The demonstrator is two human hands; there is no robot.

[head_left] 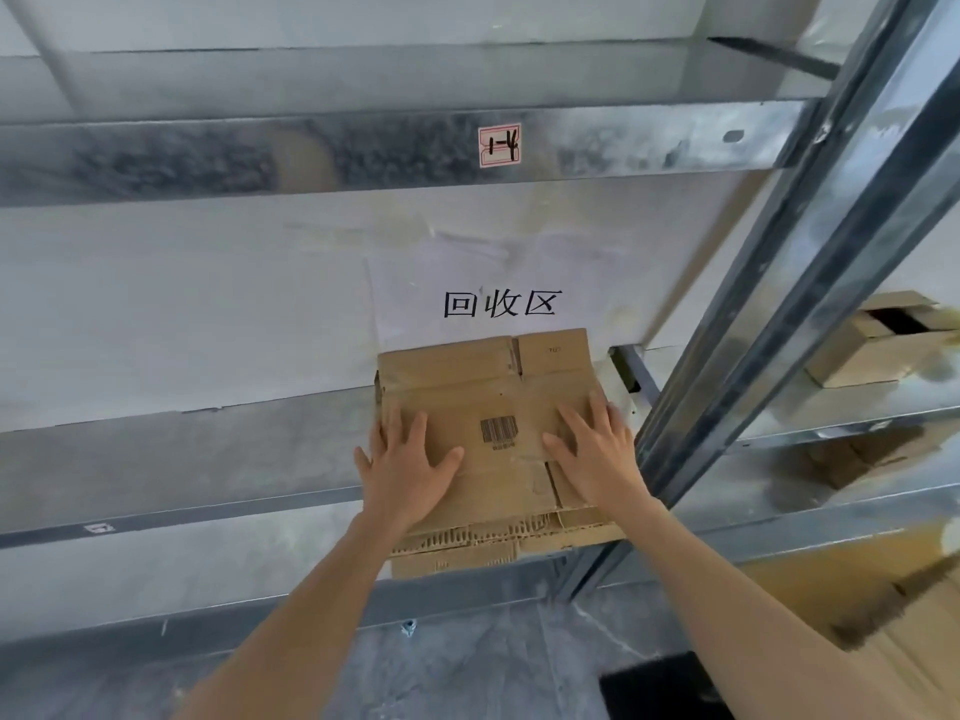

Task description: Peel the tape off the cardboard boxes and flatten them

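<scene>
The tall grey galvanised-steel shelving rack (395, 148) is filling most of what I am looking at, and everything else is sitting in relation to the shelf at its middle. Taped to the white wall behind that shelf, a white paper sign with three black Chinese characters (500, 302) is hanging directly above the cardboard, which I take to be marking this as the collecting spot. Higher up, on the front rail of the next level, a small red-edged handwritten label (499, 146) is numbering the bay.

On the shelf, pushed toward its right end beside the slanted upright post, a stack of flattened brown corrugated cardboard boxes (493, 407) is lying flat, its ragged front edges overhanging the shelf lip toward me. Off to the right of the post, an open brown cardboard box still in its boxed shape (878, 340) is waiting, so the job looks unfinished.

The person's left hand (408, 462) is lying open, palm down, fingers spread on the stack's left side; the right hand (597, 449) is doing the same on the right side, neither gripping anything. The hands are pressing on either side of the small printed black barcode (500, 431), probably to squash the top piece flat and square it with the pile.
</scene>
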